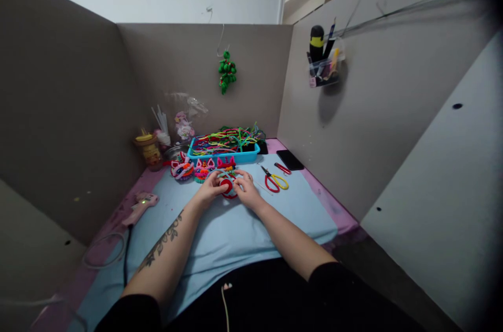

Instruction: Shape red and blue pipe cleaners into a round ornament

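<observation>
Between both hands is a small round pipe-cleaner craft piece with a red disc facing me. My left hand is closed on its left side, the thumb lying on the disc. From the right, my right hand pinches the rim with thumb and fingers. Pale blue strands loop over the top of the piece; the fingers partly hide it. Just beyond stand several colourful pipe-cleaner figures, among them one with orange and purple bands and one with pink ears.
A blue tray of pipe cleaners stands behind. To the right lie red-and-yellow scissors, a red cutter and a black phone. A pink glue gun with a cable rests at left. Partition walls enclose the table.
</observation>
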A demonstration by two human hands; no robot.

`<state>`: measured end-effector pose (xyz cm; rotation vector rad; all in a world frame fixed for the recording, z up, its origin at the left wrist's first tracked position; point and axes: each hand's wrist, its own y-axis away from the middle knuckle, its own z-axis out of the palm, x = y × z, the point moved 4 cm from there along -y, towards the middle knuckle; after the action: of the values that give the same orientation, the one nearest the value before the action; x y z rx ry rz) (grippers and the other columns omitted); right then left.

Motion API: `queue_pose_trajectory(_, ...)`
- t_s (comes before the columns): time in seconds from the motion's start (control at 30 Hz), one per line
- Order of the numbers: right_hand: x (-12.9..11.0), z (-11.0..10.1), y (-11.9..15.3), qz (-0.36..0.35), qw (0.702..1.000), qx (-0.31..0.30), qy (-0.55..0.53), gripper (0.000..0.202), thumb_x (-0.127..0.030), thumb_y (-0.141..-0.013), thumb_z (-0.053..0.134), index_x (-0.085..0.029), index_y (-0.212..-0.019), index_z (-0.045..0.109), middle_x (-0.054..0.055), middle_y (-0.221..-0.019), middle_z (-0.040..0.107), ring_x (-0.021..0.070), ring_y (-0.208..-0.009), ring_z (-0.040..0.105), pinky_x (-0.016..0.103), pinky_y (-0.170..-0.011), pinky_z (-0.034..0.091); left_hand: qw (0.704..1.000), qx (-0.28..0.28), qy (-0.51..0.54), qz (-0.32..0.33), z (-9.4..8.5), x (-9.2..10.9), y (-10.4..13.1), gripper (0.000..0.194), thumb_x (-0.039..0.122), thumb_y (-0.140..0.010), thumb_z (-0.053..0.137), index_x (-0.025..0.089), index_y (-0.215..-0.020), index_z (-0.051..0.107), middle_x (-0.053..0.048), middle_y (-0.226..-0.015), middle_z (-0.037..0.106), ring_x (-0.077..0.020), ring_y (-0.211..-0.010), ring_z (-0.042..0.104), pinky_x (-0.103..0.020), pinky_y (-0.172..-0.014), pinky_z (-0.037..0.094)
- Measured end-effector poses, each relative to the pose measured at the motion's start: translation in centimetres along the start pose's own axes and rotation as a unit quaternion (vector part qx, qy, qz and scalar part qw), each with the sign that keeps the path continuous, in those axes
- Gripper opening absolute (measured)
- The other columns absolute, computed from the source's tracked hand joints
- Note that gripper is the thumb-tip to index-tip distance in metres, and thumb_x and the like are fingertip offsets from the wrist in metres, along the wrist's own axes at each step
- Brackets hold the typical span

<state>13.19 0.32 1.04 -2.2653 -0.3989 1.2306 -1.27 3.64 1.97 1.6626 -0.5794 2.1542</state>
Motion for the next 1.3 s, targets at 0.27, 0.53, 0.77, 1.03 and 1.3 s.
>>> queue_pose_trajectory(0.27, 0.0, -0.5, -0.2, 0.035, 0.998, 0.051, -0.030, 0.013, -0.025, -0.080, 0.054, -0.020, -0.069, 0.059, 0.009, -0.115, 0.051, 0.0224, -0.115, 0.044, 0.040, -0.101, 0.032, 1.000, 0.027, 0.011, 0.006, -0.2, 0.0, -0.1, 0.068, 0.027, -0.059, 0.081, 0.018, -0.118, 0.049, 0.000, -0.075, 0.064, -0.0136, -0.066, 0.060, -0.025, -0.064, 0.045)
queue_pose_trajectory(0.53, 0.1, -1.0, -0.2, 0.057, 0.995, 0.076, -0.032, 0.011, -0.022, -0.075, 0.057, -0.020, -0.065, 0.060, 0.008, -0.111, 0.052, 0.0231, -0.111, 0.046, 0.040, -0.099, 0.034, 0.997, -0.001, -0.059, 0.044, -0.2, -0.3, -0.6, 0.046, 0.029, -0.060, 0.079, 0.014, -0.098, 0.058, -0.005, -0.084, 0.067, -0.0177, -0.078, 0.062, -0.030, -0.075, 0.046)
queue_pose_trajectory(0.77, 0.9, -0.6, -0.4, 0.120, 0.981, 0.073, -0.135, 0.013, -0.030, -0.071, 0.059, -0.018, -0.065, 0.060, 0.009, -0.109, 0.052, 0.0211, -0.100, 0.053, 0.032, -0.080, 0.046, 0.995, -0.013, -0.079, 0.067, 0.4, -0.3, -0.5, 0.045, 0.030, -0.061, 0.078, 0.015, -0.097, 0.057, -0.005, -0.088, 0.066, -0.0179, -0.082, 0.062, -0.031, -0.078, 0.046)
queue_pose_trajectory(1.03, 1.7, 0.3, -0.5, 0.196, 0.905, 0.044, -0.375, 0.030, -0.029, -0.060, 0.069, -0.021, -0.080, 0.048, -0.007, -0.061, 0.056, 0.0102, -0.053, 0.052, 0.023, -0.056, 0.041, 0.995, -0.030, -0.063, 0.066, 0.5, -0.8, -0.5, 0.057, 0.029, -0.060, 0.079, 0.016, -0.109, 0.051, -0.008, -0.097, 0.066, -0.0204, -0.089, 0.062, -0.034, -0.082, 0.044)
queue_pose_trajectory(1.3, 1.3, 0.0, -0.5, 0.194, 0.914, 0.056, -0.351, 0.030, -0.030, -0.063, 0.065, -0.022, -0.084, 0.044, -0.008, -0.060, 0.055, 0.0098, -0.049, 0.051, 0.022, -0.051, 0.038, 0.948, 0.143, -0.270, 0.094, -1.4, -0.2, -0.5, 0.040, 0.032, -0.057, 0.078, 0.019, -0.090, 0.060, -0.005, -0.083, 0.066, -0.0199, -0.082, 0.060, -0.031, -0.074, 0.044)
